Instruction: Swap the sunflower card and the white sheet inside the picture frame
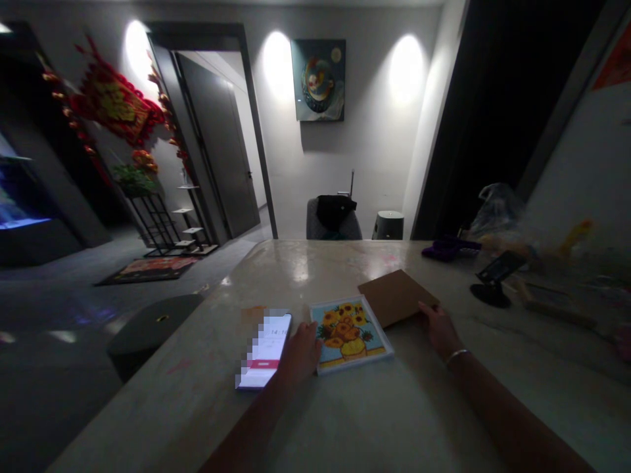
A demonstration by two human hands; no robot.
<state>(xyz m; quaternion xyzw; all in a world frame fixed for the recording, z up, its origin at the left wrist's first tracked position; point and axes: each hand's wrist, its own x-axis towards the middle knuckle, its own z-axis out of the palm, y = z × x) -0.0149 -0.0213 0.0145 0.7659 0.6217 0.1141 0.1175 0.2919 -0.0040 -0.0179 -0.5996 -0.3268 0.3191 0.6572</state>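
Note:
A small square sunflower picture [348,334] with a white frame lies face up on the tabletop. My left hand [302,351] is closed at its left edge, fingertips on the frame. Just right of the picture is a flat brown board [398,295], its left side close to the frame's upper right edge. My right hand [438,327], with a bracelet at the wrist, pinches the board's right corner. A lit phone [269,351] lies left of my left hand, part of its screen blurred out.
The pale marble table [296,269] fills the foreground. On its right stand a black phone stand [495,279], a purple item [449,248] and a clear plastic bag [497,210]. Beyond the far edge is a chair [315,220] with dark cloth. A stool [148,328] sits at left.

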